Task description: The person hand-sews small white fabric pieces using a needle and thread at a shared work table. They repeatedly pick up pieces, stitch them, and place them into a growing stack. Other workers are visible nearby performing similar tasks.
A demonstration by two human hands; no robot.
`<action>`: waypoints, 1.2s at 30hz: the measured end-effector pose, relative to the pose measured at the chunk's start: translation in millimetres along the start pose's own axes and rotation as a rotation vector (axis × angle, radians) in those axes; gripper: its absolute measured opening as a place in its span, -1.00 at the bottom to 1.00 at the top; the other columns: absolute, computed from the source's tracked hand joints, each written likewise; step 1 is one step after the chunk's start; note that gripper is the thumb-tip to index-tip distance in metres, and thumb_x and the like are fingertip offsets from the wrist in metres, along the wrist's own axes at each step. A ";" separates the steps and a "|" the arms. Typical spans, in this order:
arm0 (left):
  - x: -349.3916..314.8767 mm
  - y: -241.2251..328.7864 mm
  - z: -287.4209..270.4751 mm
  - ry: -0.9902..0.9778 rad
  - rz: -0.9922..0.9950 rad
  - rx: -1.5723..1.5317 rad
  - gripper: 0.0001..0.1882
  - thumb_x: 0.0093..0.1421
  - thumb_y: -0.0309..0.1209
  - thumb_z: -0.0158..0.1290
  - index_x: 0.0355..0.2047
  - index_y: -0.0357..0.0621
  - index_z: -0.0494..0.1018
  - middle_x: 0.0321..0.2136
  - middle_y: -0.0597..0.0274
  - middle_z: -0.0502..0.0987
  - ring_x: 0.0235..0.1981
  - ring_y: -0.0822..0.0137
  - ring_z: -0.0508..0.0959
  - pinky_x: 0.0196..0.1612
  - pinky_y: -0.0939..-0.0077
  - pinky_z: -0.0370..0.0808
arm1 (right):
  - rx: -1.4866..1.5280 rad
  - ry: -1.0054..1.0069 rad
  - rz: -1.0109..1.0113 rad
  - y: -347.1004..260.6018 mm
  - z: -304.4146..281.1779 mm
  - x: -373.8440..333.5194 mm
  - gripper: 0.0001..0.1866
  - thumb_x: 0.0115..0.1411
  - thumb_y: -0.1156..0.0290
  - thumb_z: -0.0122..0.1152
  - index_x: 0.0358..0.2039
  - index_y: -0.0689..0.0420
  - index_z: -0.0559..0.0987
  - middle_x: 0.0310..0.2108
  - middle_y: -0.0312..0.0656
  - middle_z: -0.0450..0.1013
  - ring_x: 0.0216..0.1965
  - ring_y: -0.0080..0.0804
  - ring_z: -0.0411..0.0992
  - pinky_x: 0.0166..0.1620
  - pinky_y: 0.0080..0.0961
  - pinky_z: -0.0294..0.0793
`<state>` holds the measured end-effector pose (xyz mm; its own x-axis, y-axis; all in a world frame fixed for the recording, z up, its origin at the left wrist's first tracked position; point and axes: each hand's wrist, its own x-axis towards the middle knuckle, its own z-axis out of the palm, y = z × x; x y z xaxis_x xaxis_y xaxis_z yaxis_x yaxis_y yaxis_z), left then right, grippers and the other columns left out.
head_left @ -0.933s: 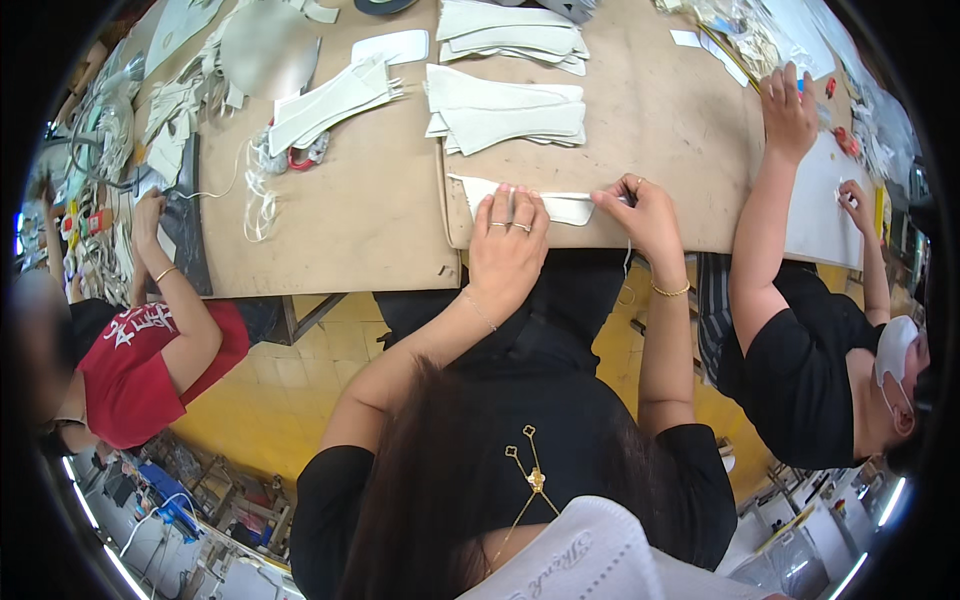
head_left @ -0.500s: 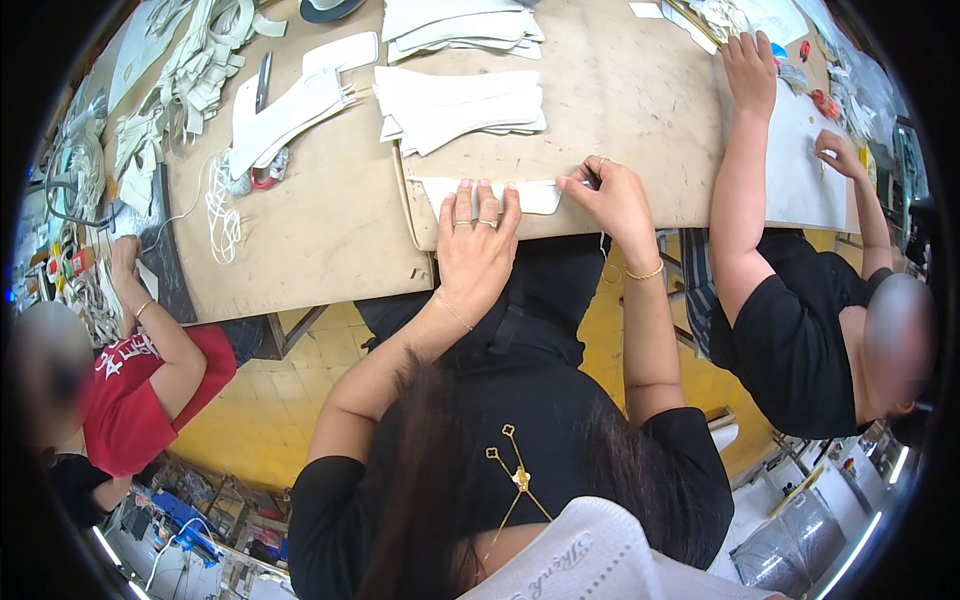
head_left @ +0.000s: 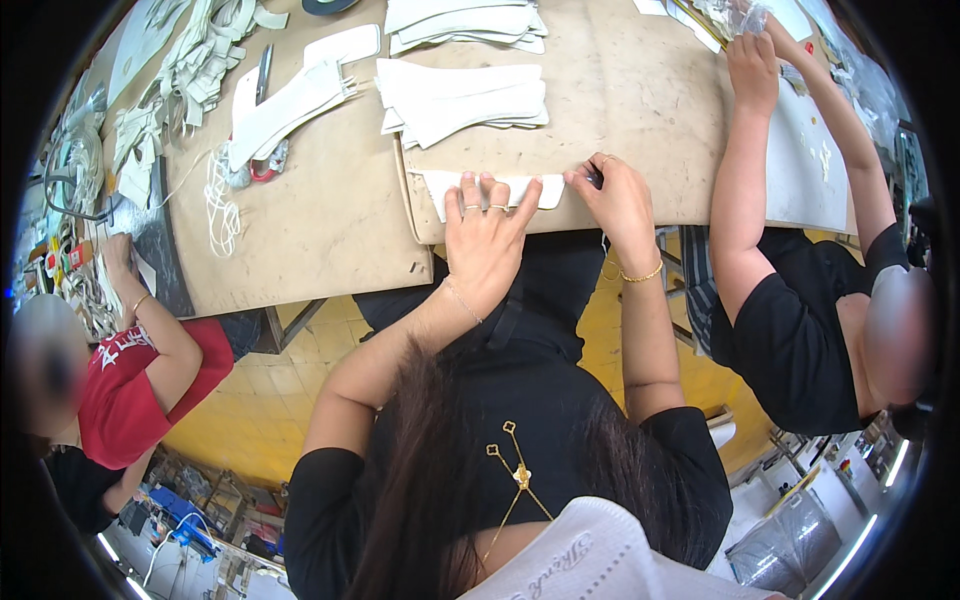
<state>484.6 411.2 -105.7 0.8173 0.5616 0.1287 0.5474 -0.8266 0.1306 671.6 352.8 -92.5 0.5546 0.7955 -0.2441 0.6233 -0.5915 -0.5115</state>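
A white shaped piece point(head_left: 550, 192) lies flat at the table's near edge, beneath my left hand point(head_left: 482, 238). That hand is open, its spread fingertips resting on the piece. At the piece's right end, my right hand point(head_left: 612, 198) is closed in a pinch, with the fingertips just beside the tip of the white strip. A small dark object point(head_left: 595, 178) shows between its thumb and fingers; its kind is unclear. Something thin and pale hangs below this hand, partly hidden by the wrist.
Beyond my hands lie stacks of white shaped pieces point(head_left: 465, 100). To the left are a bundle of white pieces point(head_left: 290, 110), white cord point(head_left: 222, 210) and a heap of pale strips point(head_left: 195, 75). Co-workers sit on both sides; one's arms point(head_left: 745, 180) reach over the table's right end.
My left fingers have shifted slightly on the white piece, while my right hand keeps its pinch almost in place. The right co-worker's far hand has moved forward to meet the other.
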 end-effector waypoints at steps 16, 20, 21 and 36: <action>67.2 -36.6 11.5 0.079 0.600 -0.247 -0.74 0.10 -0.41 0.03 -0.18 -0.12 0.55 -0.26 0.31 0.50 -0.13 0.39 0.46 -0.06 0.41 0.35 | -0.109 0.243 -0.588 13.9 -3.0 29.1 -0.88 0.06 0.40 0.39 -0.45 0.09 0.58 -0.46 -0.26 0.48 -0.45 -0.29 0.51 -0.41 -0.42 0.48; 72.0 -44.8 13.5 0.028 0.645 -0.256 -0.75 0.17 -0.34 0.09 -0.15 -0.08 0.58 -0.06 0.38 0.53 -0.03 0.37 0.45 -0.02 0.34 0.34 | -0.024 0.257 -0.457 14.2 -0.5 15.0 -0.90 0.08 0.39 0.35 -0.39 0.08 0.60 -0.43 -0.25 0.49 -0.42 -0.25 0.51 -0.37 -0.38 0.49; 72.3 -45.1 13.1 0.004 0.639 -0.259 -0.75 0.17 -0.33 0.09 -0.15 -0.07 0.58 -0.04 0.39 0.53 -0.02 0.37 0.45 -0.02 0.33 0.33 | 0.009 0.257 -0.433 14.5 0.0 9.9 -0.90 0.09 0.40 0.34 -0.37 0.09 0.61 -0.41 -0.24 0.50 -0.42 -0.24 0.51 -0.37 -0.37 0.50; 75.3 -47.0 17.9 -0.015 0.624 -0.306 -0.74 0.13 -0.29 0.15 -0.16 0.01 0.58 -0.01 0.43 0.52 0.03 0.33 0.42 0.03 0.29 0.31 | -0.037 0.320 -0.309 7.8 18.8 -46.8 -0.68 0.01 0.64 0.32 -0.16 0.12 0.65 -0.46 -0.18 0.38 -0.46 -0.26 0.48 -0.37 -0.37 0.47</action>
<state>523.6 491.6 -119.8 0.9664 -0.0179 0.2565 -0.0994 -0.9461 0.3083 640.2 313.4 -100.5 0.4780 0.8585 0.1857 0.8028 -0.3412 -0.4890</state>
